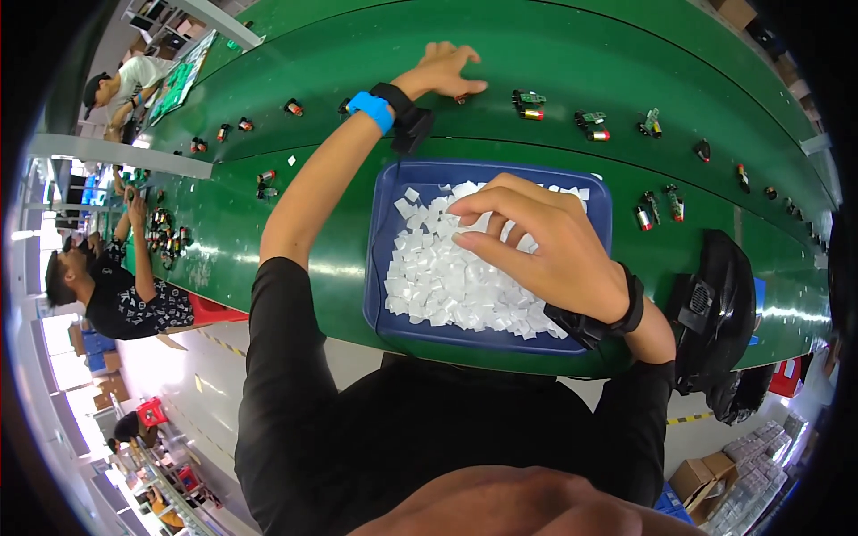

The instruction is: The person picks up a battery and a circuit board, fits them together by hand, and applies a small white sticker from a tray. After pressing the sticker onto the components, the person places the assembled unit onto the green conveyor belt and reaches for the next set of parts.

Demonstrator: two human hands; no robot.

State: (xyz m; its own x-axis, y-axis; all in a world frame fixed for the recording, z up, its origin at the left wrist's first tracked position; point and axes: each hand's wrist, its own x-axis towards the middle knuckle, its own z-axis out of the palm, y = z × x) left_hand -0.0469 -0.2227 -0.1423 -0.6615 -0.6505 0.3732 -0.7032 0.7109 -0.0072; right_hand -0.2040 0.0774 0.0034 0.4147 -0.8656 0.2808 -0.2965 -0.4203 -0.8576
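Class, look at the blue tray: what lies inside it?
The blue tray holds a heap of small white squares. The right hand covers part of the heap, hiding what lies beneath.

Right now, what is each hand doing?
Left hand: open, fingers on a small part on the belt.
Right hand: pinching white squares in the blue tray.

Illumination is bright and even. Glare streaks appear on the green conveyor surface. Overexposure occurs at the left rim. Fisheye distortion bends straight edges; corners are black.
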